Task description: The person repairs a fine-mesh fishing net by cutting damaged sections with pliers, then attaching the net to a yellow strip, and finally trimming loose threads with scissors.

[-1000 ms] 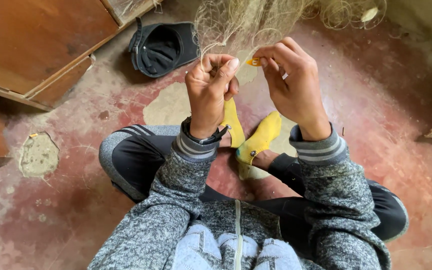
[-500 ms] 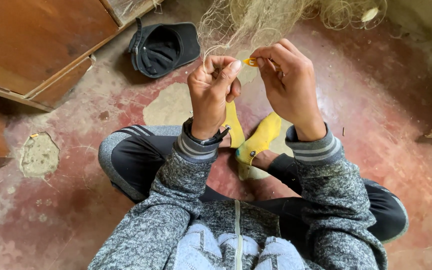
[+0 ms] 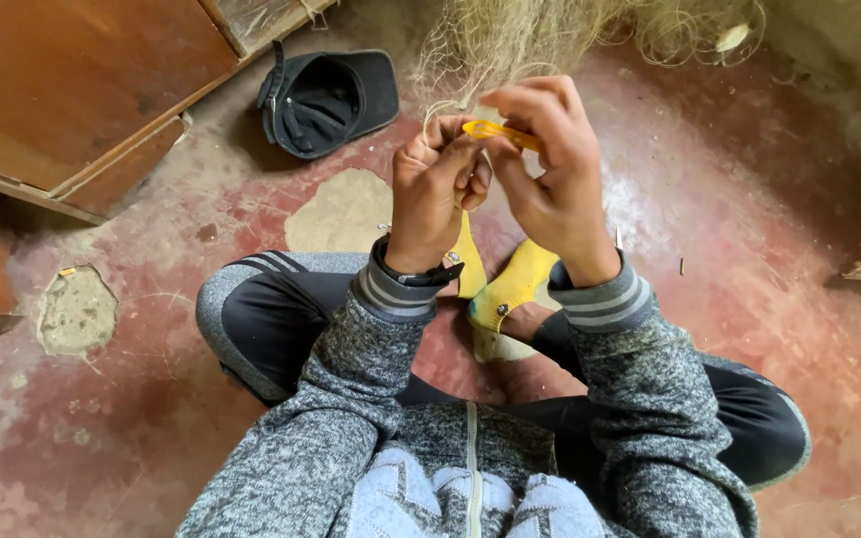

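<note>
The right hand (image 3: pixel 555 174) pinches a slim yellow plastic netting needle (image 3: pixel 500 133) between thumb and fingers. At its nine o'clock, touching it, the left hand (image 3: pixel 437 189) is curled shut on strands of pale tangled fishing net (image 3: pixel 510 40), which spreads toward twelve o'clock. A black cap (image 3: pixel 326 100) lies at ten o'clock on the red floor (image 3: pixel 749 259).

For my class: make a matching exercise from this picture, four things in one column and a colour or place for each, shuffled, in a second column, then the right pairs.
Things:
1. cap
2. netting tool
3. fishing net
4. wooden furniture

Colour or place:
A. pale tangle above the hands
B. yellow, pinched in the right hand, beside the left hand
C. brown, upper left corner
D. dark, upside down on the floor

Pairs: 1-D, 2-B, 3-A, 4-C
</note>
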